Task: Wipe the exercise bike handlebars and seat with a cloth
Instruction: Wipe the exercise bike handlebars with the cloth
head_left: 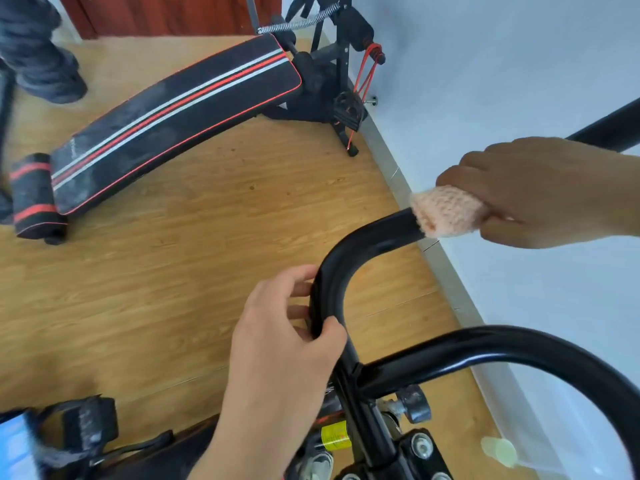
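The exercise bike's black handlebar [349,258] curves up through the middle of the head view, and a second black loop [519,344] arcs at the lower right. My left hand [287,341] grips the left upright part of the bar, thumb and fingers curled round it. My right hand [550,192] holds a peach knitted cloth [446,211] wrapped round the bar's upper stretch, beyond the bend. The bike's seat is out of view.
A black sit-up bench [173,123] with red and white stripes lies on the wooden floor [207,265] at upper left. Another person's legs [38,50] stand at top left. A pale wall [519,64] runs along the right. A pedal [83,431] shows at lower left.
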